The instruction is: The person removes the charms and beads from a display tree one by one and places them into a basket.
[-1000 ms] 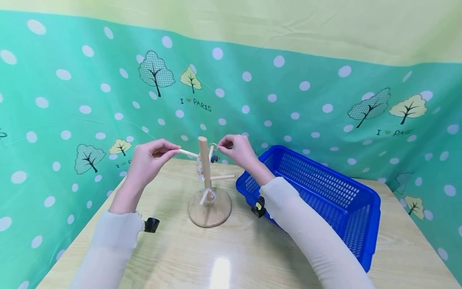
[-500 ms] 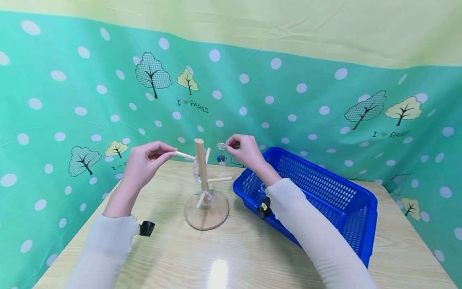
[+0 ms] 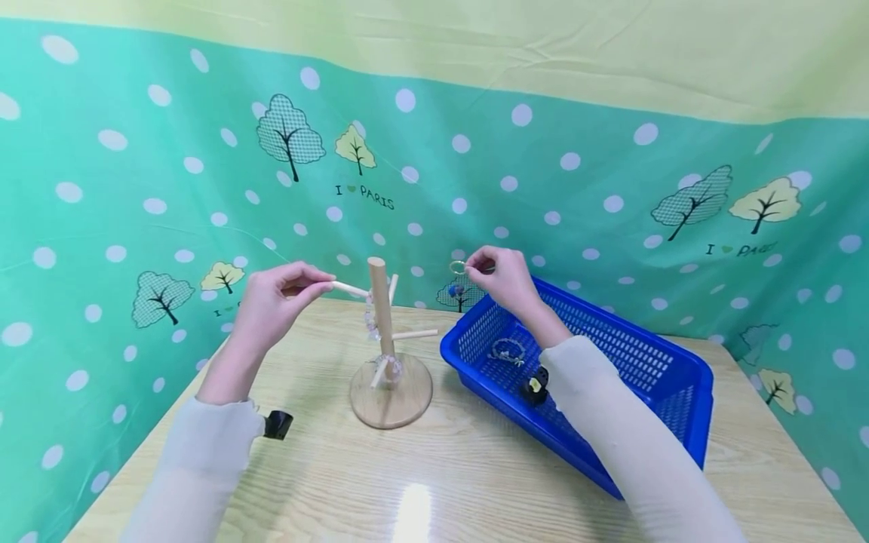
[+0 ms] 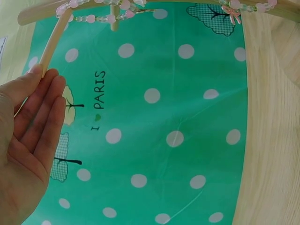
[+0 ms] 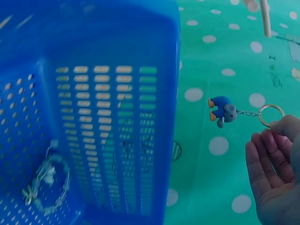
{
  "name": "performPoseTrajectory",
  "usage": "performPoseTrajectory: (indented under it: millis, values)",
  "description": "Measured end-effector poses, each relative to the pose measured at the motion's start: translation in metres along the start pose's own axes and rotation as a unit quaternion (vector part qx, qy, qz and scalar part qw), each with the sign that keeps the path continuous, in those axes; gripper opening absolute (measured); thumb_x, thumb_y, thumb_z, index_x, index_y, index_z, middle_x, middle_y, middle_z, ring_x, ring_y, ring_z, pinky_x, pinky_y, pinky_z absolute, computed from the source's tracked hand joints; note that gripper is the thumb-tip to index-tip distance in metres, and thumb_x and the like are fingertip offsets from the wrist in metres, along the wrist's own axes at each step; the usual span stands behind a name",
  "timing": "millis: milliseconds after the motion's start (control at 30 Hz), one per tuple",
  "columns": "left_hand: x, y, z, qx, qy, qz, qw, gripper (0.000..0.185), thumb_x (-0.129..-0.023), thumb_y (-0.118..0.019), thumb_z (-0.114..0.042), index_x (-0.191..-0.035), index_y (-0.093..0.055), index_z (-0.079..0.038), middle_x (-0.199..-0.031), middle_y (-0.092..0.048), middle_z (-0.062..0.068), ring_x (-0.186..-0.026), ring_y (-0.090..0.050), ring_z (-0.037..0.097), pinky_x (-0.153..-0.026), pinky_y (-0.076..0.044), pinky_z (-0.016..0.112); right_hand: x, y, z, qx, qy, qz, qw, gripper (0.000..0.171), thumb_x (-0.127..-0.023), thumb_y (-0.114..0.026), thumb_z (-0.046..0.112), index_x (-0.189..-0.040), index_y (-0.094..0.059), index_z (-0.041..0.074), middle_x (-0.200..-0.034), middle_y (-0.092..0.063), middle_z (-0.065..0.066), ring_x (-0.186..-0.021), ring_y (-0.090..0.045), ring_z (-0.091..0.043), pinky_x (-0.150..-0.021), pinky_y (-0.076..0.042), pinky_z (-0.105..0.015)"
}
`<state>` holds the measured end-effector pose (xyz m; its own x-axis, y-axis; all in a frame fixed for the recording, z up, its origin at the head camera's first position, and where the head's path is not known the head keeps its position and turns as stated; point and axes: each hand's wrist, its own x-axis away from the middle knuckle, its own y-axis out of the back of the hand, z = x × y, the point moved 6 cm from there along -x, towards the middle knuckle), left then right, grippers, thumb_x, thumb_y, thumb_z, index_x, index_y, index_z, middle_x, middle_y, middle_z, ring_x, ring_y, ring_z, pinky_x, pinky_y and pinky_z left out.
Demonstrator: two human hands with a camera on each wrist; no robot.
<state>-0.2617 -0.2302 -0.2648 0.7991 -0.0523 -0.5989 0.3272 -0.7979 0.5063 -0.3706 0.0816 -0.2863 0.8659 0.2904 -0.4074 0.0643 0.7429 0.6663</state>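
Note:
My left hand (image 3: pixel 274 304) pinches the tip of an upper peg (image 3: pixel 351 288) on a wooden stand (image 3: pixel 382 305) with a round base. A pink and clear beaded bracelet (image 4: pixel 91 18) hangs on that peg, close to the post. Another beaded bracelet (image 3: pixel 391 368) hangs on the low front peg. Between thumb and fingertips, my right hand (image 3: pixel 505 280) holds the metal ring of a keychain (image 3: pixel 457 268); a blue elephant figure (image 5: pixel 221 110) dangles from its short chain. That hand is right of the stand, over the left end of the basket, apart from the pegs.
A blue plastic basket (image 3: pixel 468 377) stands right of the stand, with a beaded bracelet (image 3: pixel 508 351) inside. The stand's right peg (image 3: pixel 417 334) points toward the basket. A green dotted curtain (image 3: pixel 577 196) hangs behind the wooden table (image 3: pixel 326 475).
My right hand has carried the keychain off to the right, away from the stand's rear peg and to the basket's side. My left hand keeps its pinch on the peg.

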Motion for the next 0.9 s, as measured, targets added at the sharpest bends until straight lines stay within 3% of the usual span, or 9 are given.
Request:
performPoseTrajectory:
  millis: [433,900]
  values:
    - [0.000,0.002,0.001,0.000,0.000,0.001,1.0000,0.008,-0.090,-0.073,-0.008,-0.096,-0.077,-0.004,-0.091,-0.076,0.017,-0.070,-0.062,-0.013,-0.063,-0.051,0.006,0.015,0.026,-0.033,0.025,-0.021,-0.016,0.999,0.011,-0.096,-0.066,0.015,-0.098,-0.072,0.006,-0.097,-0.073,-0.012,-0.087,-0.068,-0.024,-0.080,-0.059,-0.039]
    - [0.000,0.001,-0.002,0.009,-0.004,-0.002,0.9999,0.007,-0.090,-0.073,-0.006,-0.095,-0.076,-0.003,-0.091,-0.076,0.018,-0.071,-0.062,-0.014,-0.065,-0.052,0.006,0.034,0.039,-0.082,0.048,-0.050,0.012,0.997,0.014,-0.097,-0.065,0.018,-0.101,-0.070,0.006,-0.101,-0.073,-0.014,-0.091,-0.068,-0.027,-0.078,-0.058,-0.042]
